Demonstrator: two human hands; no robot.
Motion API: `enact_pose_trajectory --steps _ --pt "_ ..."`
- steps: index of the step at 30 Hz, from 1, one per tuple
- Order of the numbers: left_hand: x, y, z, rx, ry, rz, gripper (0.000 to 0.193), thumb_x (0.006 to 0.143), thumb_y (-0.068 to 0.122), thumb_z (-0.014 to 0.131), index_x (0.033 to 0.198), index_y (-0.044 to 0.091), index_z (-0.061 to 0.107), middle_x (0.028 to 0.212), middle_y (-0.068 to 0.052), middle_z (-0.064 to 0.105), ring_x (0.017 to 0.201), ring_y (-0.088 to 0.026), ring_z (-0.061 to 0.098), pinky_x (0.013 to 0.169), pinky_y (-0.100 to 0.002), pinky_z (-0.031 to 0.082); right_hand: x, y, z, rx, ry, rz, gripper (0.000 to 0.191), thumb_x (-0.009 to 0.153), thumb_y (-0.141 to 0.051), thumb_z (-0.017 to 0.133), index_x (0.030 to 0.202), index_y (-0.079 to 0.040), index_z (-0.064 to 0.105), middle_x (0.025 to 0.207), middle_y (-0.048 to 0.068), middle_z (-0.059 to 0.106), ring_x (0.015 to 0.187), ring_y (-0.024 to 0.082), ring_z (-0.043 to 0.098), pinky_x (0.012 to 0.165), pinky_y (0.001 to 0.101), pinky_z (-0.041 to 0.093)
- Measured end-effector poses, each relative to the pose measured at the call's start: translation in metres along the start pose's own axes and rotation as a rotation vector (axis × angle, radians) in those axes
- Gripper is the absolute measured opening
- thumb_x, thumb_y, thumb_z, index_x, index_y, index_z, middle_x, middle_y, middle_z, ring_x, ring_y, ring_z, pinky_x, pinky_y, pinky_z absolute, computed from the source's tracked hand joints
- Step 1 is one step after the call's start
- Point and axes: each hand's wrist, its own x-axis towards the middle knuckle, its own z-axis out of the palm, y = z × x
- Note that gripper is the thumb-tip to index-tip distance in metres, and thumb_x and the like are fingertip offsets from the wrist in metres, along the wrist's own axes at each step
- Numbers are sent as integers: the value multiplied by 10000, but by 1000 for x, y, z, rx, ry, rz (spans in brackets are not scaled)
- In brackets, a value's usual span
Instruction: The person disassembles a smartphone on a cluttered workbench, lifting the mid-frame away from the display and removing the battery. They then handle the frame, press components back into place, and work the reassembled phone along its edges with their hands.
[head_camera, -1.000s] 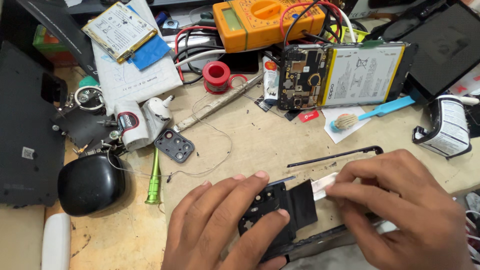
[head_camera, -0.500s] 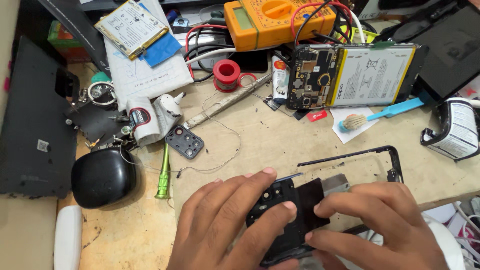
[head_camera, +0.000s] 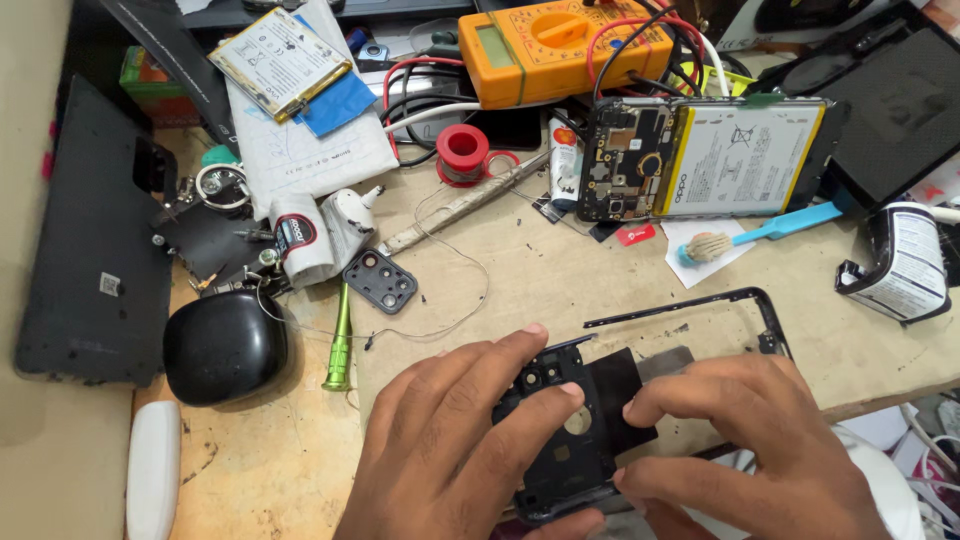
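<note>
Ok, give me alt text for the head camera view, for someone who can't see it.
Two bare hands, left hand and right hand, hold a black phone frame part flat on a cluttered wooden workbench. Behind it lie an opened phone with its battery showing, an orange multimeter, a green screwdriver and a small camera bezel.
</note>
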Motion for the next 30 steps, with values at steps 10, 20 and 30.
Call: enact_pose_trajectory --steps 10,20,30 --pt "1 0 1 -17 -21 -66 696 817 539 830 1326 113 624 1436 -161 607 1337 -338 590 1080 -511 414 5 2 -1 65 12 -17 354 565 -93 784 880 -222 684 1191 -12 655 1126 207 653 966 423 456" --pt "5 0 -4 -69 -32 -76 783 740 533 885 1314 68 624 1362 -160 655 1295 -333 616 1088 -499 403 18 -9 -4 98 69 -50 314 606 -102 772 861 -190 611 1138 -5 663 1112 235 648 953 421 441" --pt "10 2 -9 -115 -23 -144 738 718 470 889 1281 68 633 1347 -155 665 1283 -332 614 1098 -474 393 32 -12 -9 127 65 -56 246 678 -82 757 852 -157 601 1118 -5 665 1125 266 607 938 412 409"
